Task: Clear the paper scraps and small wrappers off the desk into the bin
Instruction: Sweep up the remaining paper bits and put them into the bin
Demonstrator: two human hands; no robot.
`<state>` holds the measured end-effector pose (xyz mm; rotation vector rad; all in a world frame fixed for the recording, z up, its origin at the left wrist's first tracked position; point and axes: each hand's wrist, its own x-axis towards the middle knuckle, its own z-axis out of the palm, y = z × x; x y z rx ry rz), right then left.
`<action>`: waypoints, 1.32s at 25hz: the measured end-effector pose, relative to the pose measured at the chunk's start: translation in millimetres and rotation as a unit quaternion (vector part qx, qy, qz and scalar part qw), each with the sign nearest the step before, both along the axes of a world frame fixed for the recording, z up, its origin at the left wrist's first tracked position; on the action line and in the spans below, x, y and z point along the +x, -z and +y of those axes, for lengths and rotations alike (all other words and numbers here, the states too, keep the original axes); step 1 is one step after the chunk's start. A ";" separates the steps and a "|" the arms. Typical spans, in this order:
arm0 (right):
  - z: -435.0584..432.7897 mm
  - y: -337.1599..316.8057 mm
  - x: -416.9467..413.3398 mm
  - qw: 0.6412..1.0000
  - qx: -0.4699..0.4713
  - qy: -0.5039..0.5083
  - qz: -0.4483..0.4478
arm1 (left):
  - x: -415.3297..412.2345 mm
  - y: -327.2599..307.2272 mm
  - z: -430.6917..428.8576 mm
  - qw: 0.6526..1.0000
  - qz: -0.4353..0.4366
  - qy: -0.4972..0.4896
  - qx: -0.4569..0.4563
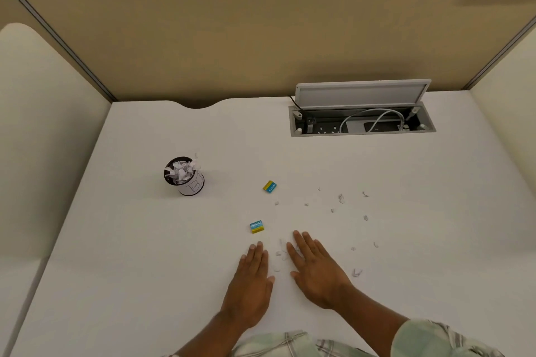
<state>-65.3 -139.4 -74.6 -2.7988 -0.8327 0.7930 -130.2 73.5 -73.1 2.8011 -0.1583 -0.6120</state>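
Observation:
A small round bin [188, 182] stands at mid-left on the white desk [145, 240], stuffed with white paper scraps [182, 170]. Two small blue-and-yellow wrappers lie on the desk: one [270, 186] right of the bin, the other [256, 226] nearer me. Several tiny paper scraps are scattered to the right [341, 198], and a few lie between my hands [280, 252]. My left hand [252, 284] and my right hand [314, 266] rest flat on the desk, palms down, fingers together, holding nothing.
An open cable box [362, 122] with its lid raised and cables inside is set into the desk at the back right. Tan partition walls [232, 38] close off the back and sides.

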 end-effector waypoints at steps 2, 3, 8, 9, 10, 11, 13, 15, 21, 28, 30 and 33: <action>-0.3 -3.5 -3.4 1.000 0.001 0.002 0.000 | -4.2 -2.1 -6.2 1.000 -0.007 0.025 -0.004; 1.0 -6.5 0.4 1.000 0.004 0.008 -0.002 | -3.4 -3.7 -6.8 0.999 -0.012 0.033 -0.016; 20.5 -25.7 59.4 0.999 0.017 0.041 -0.029 | 7.0 -15.4 -2.2 0.994 -0.030 0.006 -0.103; 25.8 -27.8 74.0 0.999 0.009 0.030 -0.028 | 8.8 -16.9 -1.1 0.994 -0.024 -0.006 -0.107; 30.8 -28.9 87.3 1.000 -0.003 0.013 -0.027 | 10.4 -17.8 0.2 0.994 -0.014 -0.019 -0.108; 36.0 -29.3 99.1 1.000 -0.016 -0.007 -0.025 | 11.9 -18.1 2.5 0.994 -0.006 -0.028 -0.104; 43.6 -28.4 115.1 0.997 -0.046 -0.051 -0.019 | 12.5 -17.3 8.6 0.995 -0.001 -0.034 -0.093; 45.6 -25.8 120.9 0.994 -0.068 -0.081 -0.016 | 12.0 -15.1 15.4 0.995 -0.001 -0.043 -0.087; 21.1 -16.5 81.3 0.998 -0.038 -0.045 -0.010 | 13.9 -9.9 40.5 0.996 -0.032 -0.083 -0.005; -11.3 -11.9 17.6 1.000 0.010 0.004 0.007 | 11.6 -2.3 44.8 0.996 -0.002 -0.056 0.073; -14.0 -20.0 28.1 0.996 0.048 0.075 -0.004 | 12.5 1.1 45.7 0.996 0.002 -0.061 0.073; -35.3 -30.2 63.0 0.975 0.065 0.204 -0.056 | 14.3 2.8 47.7 0.996 0.014 -0.062 0.070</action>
